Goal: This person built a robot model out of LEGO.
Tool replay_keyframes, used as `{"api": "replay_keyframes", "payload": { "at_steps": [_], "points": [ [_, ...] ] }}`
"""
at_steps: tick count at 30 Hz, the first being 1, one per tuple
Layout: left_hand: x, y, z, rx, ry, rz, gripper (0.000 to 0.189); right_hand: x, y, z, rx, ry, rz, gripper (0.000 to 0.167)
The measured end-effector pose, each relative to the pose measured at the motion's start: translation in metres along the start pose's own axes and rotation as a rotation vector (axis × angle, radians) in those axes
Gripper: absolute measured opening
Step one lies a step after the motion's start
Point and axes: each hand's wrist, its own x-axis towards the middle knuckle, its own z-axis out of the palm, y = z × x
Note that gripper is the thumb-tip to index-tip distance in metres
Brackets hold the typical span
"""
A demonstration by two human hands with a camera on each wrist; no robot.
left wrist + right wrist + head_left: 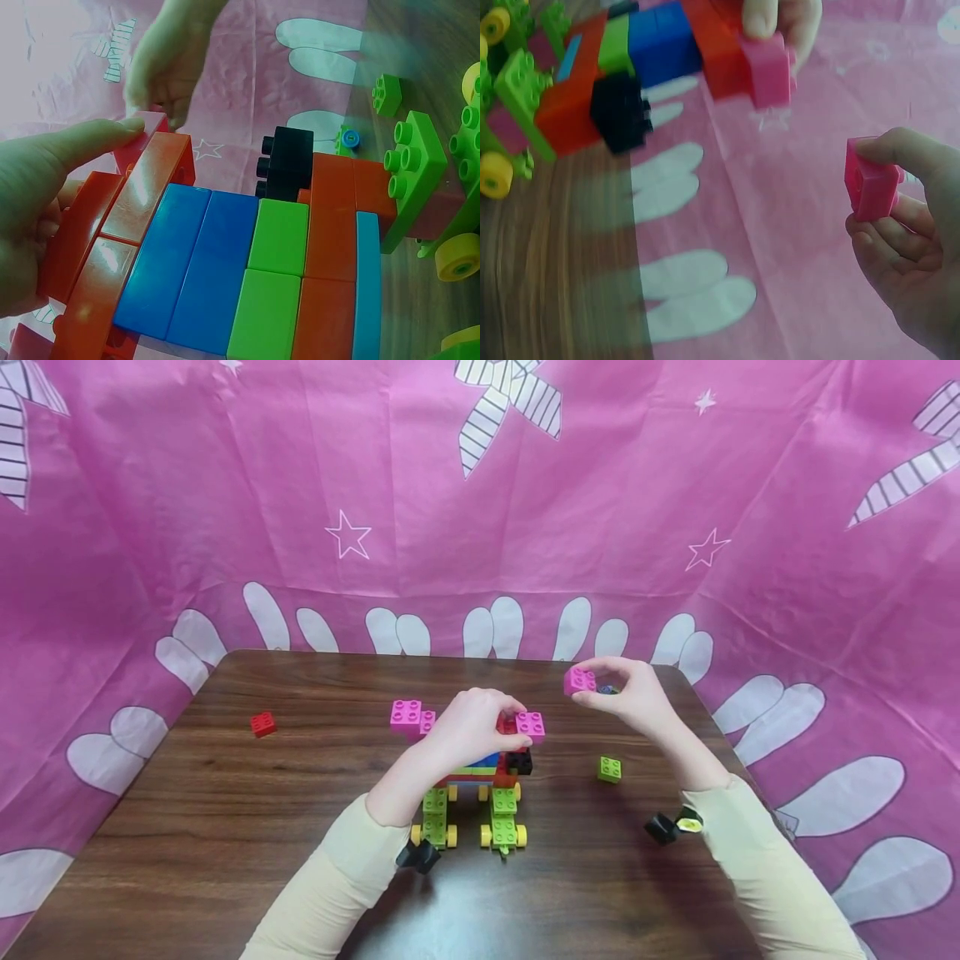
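Note:
A block structure (202,262) of red, blue and green bricks stands on wheeled green bases (503,817). My left hand (476,722) grips its top. In the left wrist view the thumb lies along a pink brick (142,141) at the top edge and the fingers curl behind the red bricks (90,225). Another pair of pink bricks (407,716) sits on the structure's left side. A black brick (291,161) juts out lower on its right side. To the right and apart from it, my right hand (628,693) pinches a loose pink brick (871,180) between thumb and fingers, raised over the table.
On the brown wooden table (187,827), a red brick (263,724) lies far left and a green brick (610,769) lies right of the structure. A small piece with a blue part (607,690) is partly hidden behind the right hand. Pink cloth (420,527) hangs around the table.

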Motion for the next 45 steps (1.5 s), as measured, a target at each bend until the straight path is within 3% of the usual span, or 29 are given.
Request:
{"api": "replay_keyframes", "payload": {
  "at_steps": [9,18,45],
  "points": [
    [0.0,0.0,0.0,-0.007,0.007,0.006,0.04,-0.007,-0.027,0.013,-0.001,-0.103,-0.088,0.035],
    [0.001,0.0,0.0,-0.006,0.008,0.005,0.04,-0.012,-0.031,0.023,0.048,-0.162,-0.125,0.035],
    [0.001,-0.001,0.002,-0.018,0.004,0.001,0.041,-0.013,-0.035,0.027,-0.057,-0.208,-0.162,0.035]
  ]
}}
